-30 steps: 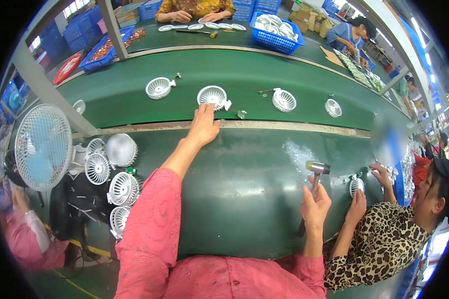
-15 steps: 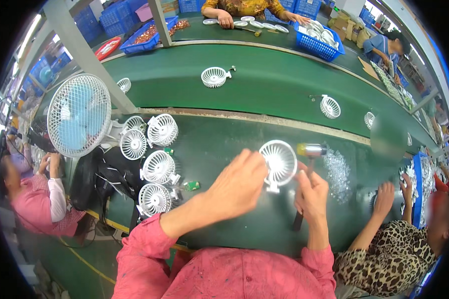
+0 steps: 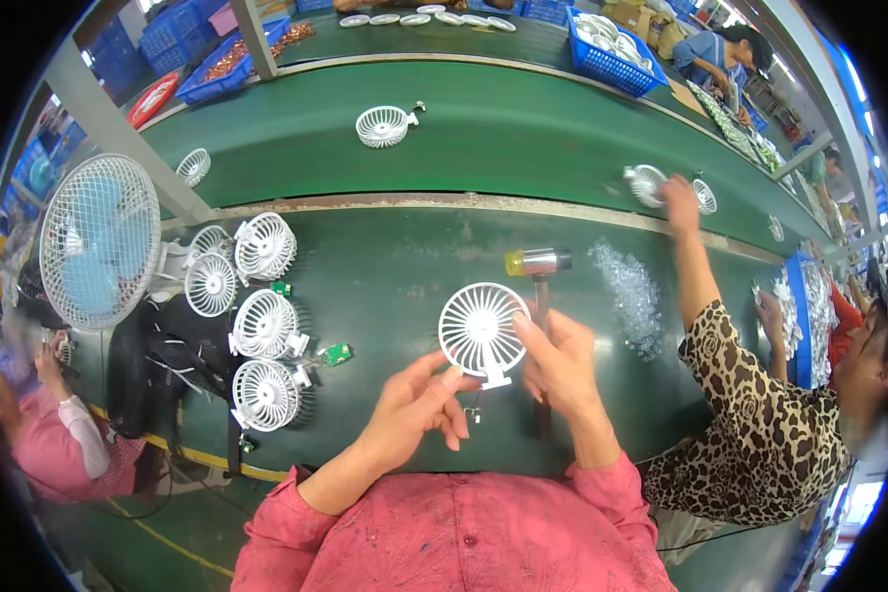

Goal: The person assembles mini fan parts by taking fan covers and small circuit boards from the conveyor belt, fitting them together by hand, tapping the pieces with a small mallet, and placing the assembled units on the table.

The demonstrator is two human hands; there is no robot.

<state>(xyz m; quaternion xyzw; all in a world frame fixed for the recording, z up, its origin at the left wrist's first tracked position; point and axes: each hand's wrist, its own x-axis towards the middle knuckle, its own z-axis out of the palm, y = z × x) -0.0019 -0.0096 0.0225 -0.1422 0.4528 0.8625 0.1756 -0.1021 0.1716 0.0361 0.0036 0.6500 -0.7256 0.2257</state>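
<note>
Held part: a small white fan grille (image 3: 481,329), round with radial ribs, is held face-up over the near green bench (image 3: 385,276), just in front of the person's chest.
Right hand (image 3: 562,360): fingers are closed on the grille's right edge, thumb lying over the rim; the grip is clamped on the part.
Left hand (image 3: 419,405): fingers are loosely curled below and left of the grille, fingertips near its lower mounting tab; whether they touch it cannot be told.
Wires: thin leads with a small connector (image 3: 476,414) are seen hanging under the grille, between the two hands.
Hammer (image 3: 540,296): a small mallet with a yellow and metal head is laid on the bench just beyond the right hand, handle running toward the person.
Left stack: several matching small white fans (image 3: 263,326) are grouped on the bench at left, beside a large white desk fan (image 3: 99,242).
Clear bits (image 3: 627,286): a scatter of small transparent pieces is spread on the bench to the right.
Conveyor (image 3: 483,128): on the far green belt one fan part (image 3: 383,125) is lying.
Co-worker: at right, an arm in a leopard-print sleeve (image 3: 750,395) is stretched to the belt, the hand (image 3: 679,192) at another fan part (image 3: 647,183).
</note>
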